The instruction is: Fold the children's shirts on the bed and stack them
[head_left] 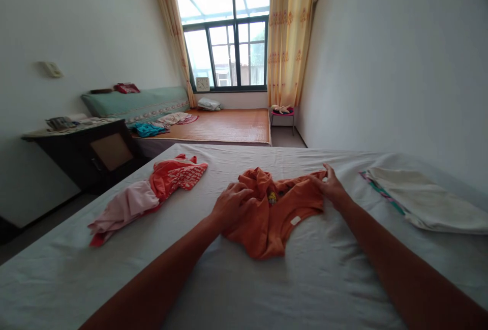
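Observation:
An orange garment point(275, 214) lies crumpled in the middle of a bed covered by a white sheet point(267, 289). My left hand point(231, 205) rests on the garment's left side, its fingers curled into the fabric. My right hand point(331, 185) pinches the garment's right edge, with the fingers pressed together on the cloth. A small white label and a small yellow print show on the garment between my hands.
A red and pink bundle of clothes point(147, 195) lies on the bed's left part. A folded cream cloth point(423, 199) lies at the right near the wall. Beyond stand a dark side table point(87, 152), a second bed with a bamboo mat point(224, 125), a small stool point(282, 112) and a window.

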{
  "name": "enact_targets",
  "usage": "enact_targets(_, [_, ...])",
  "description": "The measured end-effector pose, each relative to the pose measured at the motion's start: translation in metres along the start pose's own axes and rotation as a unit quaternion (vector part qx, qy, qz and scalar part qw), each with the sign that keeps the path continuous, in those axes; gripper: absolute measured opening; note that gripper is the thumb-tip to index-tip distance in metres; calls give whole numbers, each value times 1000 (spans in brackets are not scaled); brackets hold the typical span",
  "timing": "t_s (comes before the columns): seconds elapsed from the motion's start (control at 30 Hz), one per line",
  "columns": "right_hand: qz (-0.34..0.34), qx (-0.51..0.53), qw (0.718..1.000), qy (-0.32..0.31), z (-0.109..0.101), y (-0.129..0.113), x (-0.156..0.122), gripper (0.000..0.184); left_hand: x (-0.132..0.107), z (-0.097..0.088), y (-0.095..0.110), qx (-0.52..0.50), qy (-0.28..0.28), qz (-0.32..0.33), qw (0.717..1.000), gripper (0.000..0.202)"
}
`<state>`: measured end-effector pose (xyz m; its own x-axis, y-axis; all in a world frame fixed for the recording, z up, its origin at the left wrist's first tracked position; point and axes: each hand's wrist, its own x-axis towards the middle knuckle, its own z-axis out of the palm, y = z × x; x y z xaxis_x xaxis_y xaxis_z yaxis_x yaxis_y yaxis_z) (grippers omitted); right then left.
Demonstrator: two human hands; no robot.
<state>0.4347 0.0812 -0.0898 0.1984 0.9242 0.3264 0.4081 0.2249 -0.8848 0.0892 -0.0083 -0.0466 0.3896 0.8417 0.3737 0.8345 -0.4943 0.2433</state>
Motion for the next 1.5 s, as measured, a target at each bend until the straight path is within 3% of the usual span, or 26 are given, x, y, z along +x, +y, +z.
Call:
enact_targets(0.1, [-14,-31,998,-47,12,-4,-7,75,1,10,18,14,-17,8,1000,34])
enact_targets(0.2, [-35,-32,997,-68,13,-8,-5,60,3,12,20,24,-47,8,999,21])
enact_targets(0.33, [-60,-41,997,29,-4,-3,8,49,8,-1,-3,-82,-4,-71,994,17])
enact_targets(0.43, [-89,-79,987,106,-13,2,14,49,9,-20,-18,-256,4,-117,960,25])
enact_targets(0.5, [-140,-148,973,111,-13,-1,13,51,6,-31,-17,-364,-74,-100,923,32])
enact_targets(0.6, [-216,-257,939,73,-5,-26,3,44,0,-42,-9,-441,-294,-22,848,39])
enact_targets(0.63, [-225,-270,935,51,-2,-38,-3,39,-1,-43,-7,-443,-339,0,830,40])
enact_targets(0.67, [-228,-268,936,13,2,-51,-9,32,0,-41,-6,-439,-344,8,830,41])
enact_targets(0.7, [-226,-251,940,-47,6,-65,-16,27,1,-37,-7,-429,-303,2,851,41])
enact_targets(0.77, [-216,-185,932,-224,14,-90,-34,28,5,-23,-12,-385,-127,-39,913,38])
enact_targets(0.83, [-210,-135,890,-381,25,-108,-55,34,10,-6,-19,-311,30,-71,947,35])
enact_targets(0.87, [-211,-141,877,-409,32,-114,-66,36,12,2,-22,-274,66,-73,957,36])
enact_targets(0.93, [-218,-207,879,-370,46,-119,-86,39,13,14,-25,-216,58,-45,974,35])
enact_targets(1.03, [-253,-252,877,-321,59,-123,-106,29,11,18,-23,-167,-18,26,986,19])
enact_targets(1.07, [-274,-227,870,-343,60,-126,-109,24,10,16,-22,-157,-19,32,987,17])
enact_targets(1.13, [-311,-145,839,-422,55,-136,-111,25,9,10,-23,-146,33,4,989,22])
enact_targets(1.2, [-330,-70,772,-539,44,-148,-109,24,9,3,-25,-154,104,-44,982,24])
enact_targets(1.27, [-310,-27,700,-643,32,-157,-101,24,10,-3,-27,-180,127,-58,974,21])
enact_targets(1.3, [-287,-25,691,-663,25,-158,-95,26,10,-6,-26,-197,115,-52,972,24])
enact_targets(1.33, [-261,-44,711,-652,18,-157,-87,28,9,-8,-25,-216,88,-37,972,27])
enact_targets(1.37, [-237,-88,753,-608,12,-152,-78,32,8,-10,-22,-232,47,-17,971,31])
enact_targets(1.43, [-190,-236,840,-450,0,-136,-58,38,6,-13,-13,-256,-38,24,966,35])
enact_targets(1.5, [-121,-387,866,-294,-8,-114,-40,46,4,-15,-4,-264,-93,54,959,36])
